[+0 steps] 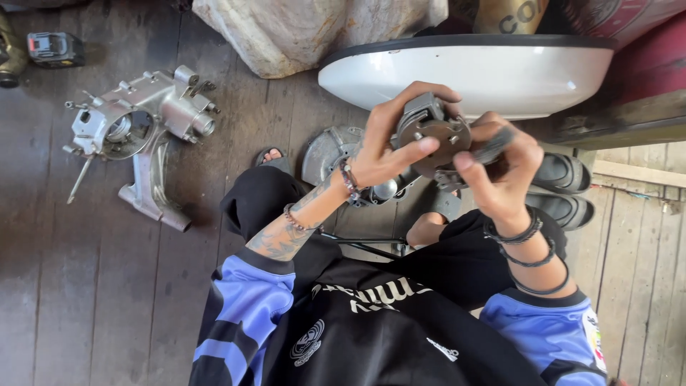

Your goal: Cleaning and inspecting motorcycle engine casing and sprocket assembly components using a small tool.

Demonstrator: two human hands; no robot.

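Both of my hands hold a round grey metal engine part (433, 134) up in front of me. My left hand (389, 139) wraps around its left side, thumb laid across the disc face. My right hand (500, 168) grips the right side, with a dark tool (493, 146) pinched against the part's edge. Below my hands, another round metal cover (325, 154) lies on the floor by my knees, partly hidden by my arms.
A silver engine crankcase (143, 129) lies on the dark plank floor at the left. A white curved panel (471, 71) stands behind my hands, a pale sack (286, 32) beside it. A battery pack (53, 48) sits at the top left. Black sandals (564, 189) rest at the right.
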